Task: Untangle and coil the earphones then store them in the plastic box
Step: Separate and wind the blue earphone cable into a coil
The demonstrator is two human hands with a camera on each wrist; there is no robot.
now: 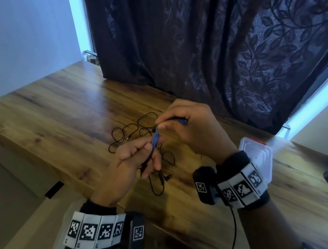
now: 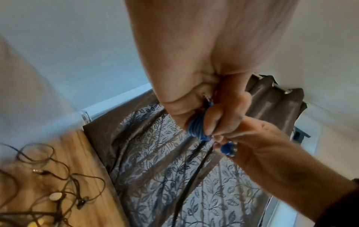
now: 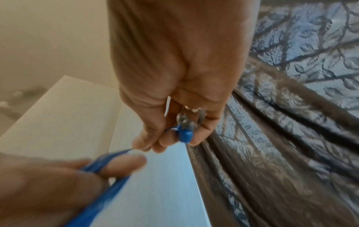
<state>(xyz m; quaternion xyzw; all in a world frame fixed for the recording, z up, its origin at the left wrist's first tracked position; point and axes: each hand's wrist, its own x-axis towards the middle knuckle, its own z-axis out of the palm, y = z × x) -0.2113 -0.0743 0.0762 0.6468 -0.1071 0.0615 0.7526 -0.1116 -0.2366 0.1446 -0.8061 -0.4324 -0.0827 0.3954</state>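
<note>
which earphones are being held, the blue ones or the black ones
The blue-corded earphones, pinched between left hand and right hand; the black-corded earphones lie tangled on the wooden table.

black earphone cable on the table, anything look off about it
The thin black earphone cable sprawls in loose, overlapping loops on the wooden table, still tangled. The left hand and right hand hold a coiled blue earphone cable above it. Nothing looks damaged.

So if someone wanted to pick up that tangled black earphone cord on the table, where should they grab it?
Probably at the dense knot in the middle of the black earphone cord, coming from above. It lies flat on the wooden table in loose loops, so lifting one outer loop would likely tighten the snarl.
</note>
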